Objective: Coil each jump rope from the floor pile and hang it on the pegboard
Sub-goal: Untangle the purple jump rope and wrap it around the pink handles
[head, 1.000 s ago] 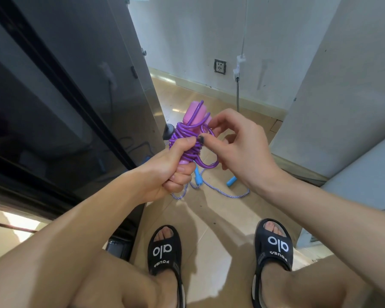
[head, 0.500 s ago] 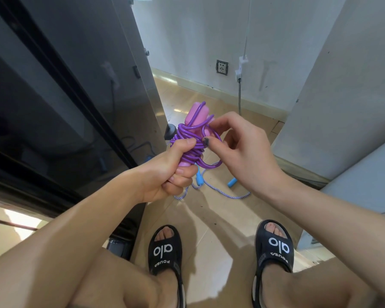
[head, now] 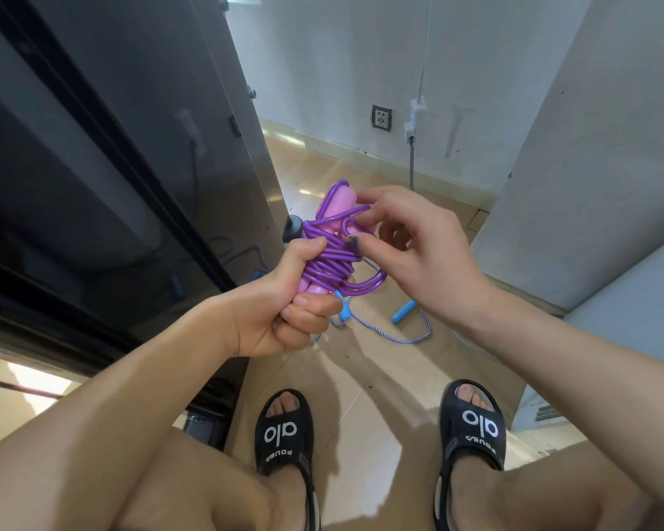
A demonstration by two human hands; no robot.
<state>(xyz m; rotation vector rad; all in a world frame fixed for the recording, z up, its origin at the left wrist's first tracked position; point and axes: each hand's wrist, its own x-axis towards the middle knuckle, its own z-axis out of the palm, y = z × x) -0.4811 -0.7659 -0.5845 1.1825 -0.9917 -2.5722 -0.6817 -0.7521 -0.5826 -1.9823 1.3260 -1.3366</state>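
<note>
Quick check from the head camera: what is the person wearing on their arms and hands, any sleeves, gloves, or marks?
Both forearms are bare, with no sleeves, gloves, watch or rings showing. The left hand carries nothing on it. The right hand has a dark smudge or dark nail at its thumb tip.

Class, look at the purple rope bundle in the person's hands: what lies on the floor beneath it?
Beneath the purple rope bundle lies a striped rope with blue handles on the tiled floor. The left hand covers part of it.

White wall [head: 322,70] (socket [head: 382,117] mounted low), tan floor [head: 365,377]
</note>
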